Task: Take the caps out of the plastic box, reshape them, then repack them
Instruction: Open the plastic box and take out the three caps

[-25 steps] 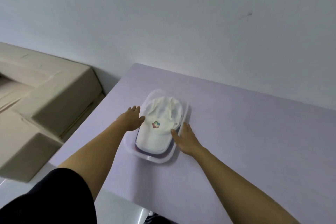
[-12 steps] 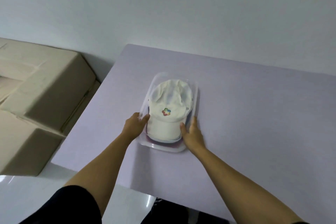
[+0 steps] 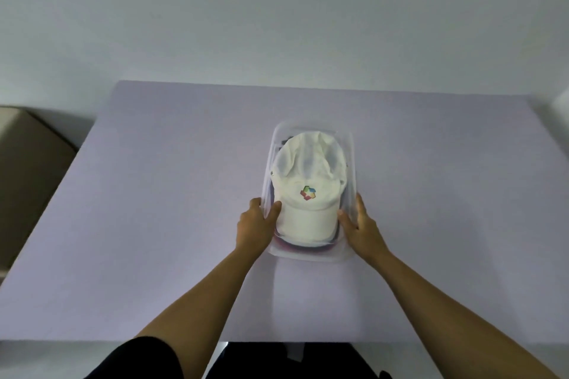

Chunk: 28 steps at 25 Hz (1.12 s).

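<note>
A clear plastic box (image 3: pixel 351 163) sits in the middle of the lavender table (image 3: pixel 154 194). Inside lies a white cap (image 3: pixel 308 184) with a small multicoloured logo, brim toward me. Darker caps (image 3: pixel 295 247) show as purple and red edges beneath it. My left hand (image 3: pixel 254 224) grips the box's left wall, thumb inside against the white cap. My right hand (image 3: pixel 358 229) grips the right wall, thumb inside beside the brim.
A plain white wall stands behind the table. A beige sofa (image 3: pixel 24 175) stands off the table's left edge. The near table edge runs just above my dark clothing.
The view has swung left, so the box now appears centred and square to me. Both hands slid from beside the box to grip its two side walls.
</note>
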Each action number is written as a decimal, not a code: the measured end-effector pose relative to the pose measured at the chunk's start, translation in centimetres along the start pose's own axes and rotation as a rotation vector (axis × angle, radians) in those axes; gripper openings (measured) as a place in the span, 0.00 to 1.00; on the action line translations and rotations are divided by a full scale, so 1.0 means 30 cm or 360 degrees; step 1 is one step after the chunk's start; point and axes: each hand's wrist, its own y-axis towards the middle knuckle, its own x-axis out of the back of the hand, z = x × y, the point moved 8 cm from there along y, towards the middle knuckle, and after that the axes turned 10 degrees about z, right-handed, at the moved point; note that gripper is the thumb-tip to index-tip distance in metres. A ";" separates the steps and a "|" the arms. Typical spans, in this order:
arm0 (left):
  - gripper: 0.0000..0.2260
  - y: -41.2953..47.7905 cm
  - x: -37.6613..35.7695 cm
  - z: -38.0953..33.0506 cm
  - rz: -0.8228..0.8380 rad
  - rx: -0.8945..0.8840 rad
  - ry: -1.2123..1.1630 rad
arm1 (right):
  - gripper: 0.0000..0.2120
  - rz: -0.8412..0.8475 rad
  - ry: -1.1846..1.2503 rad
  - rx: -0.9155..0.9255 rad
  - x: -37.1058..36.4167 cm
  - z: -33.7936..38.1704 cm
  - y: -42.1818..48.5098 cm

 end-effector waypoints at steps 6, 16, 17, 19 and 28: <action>0.26 -0.032 -0.118 -0.012 -0.0048 0.0086 0.0000 | 0.33 0.0089 0.0017 0.0009 0.064 -0.087 -0.014; 0.19 -0.082 -0.105 0.040 -0.0254 0.0141 -0.0049 | 0.31 -0.0118 0.0401 -0.0020 0.022 -0.084 -0.019; 0.19 -0.094 -0.102 0.045 -0.0313 0.0153 -0.0015 | 0.30 -0.0144 0.0406 -0.0023 0.023 -0.086 -0.019; 0.19 -0.113 -0.111 0.053 -0.0333 0.0206 -0.0019 | 0.30 -0.0158 0.0377 -0.0017 0.028 -0.091 -0.014; 0.26 -0.106 -0.118 0.073 -0.0169 0.0430 -0.0103 | 0.28 -0.0185 0.0267 -0.0005 0.032 -0.082 -0.014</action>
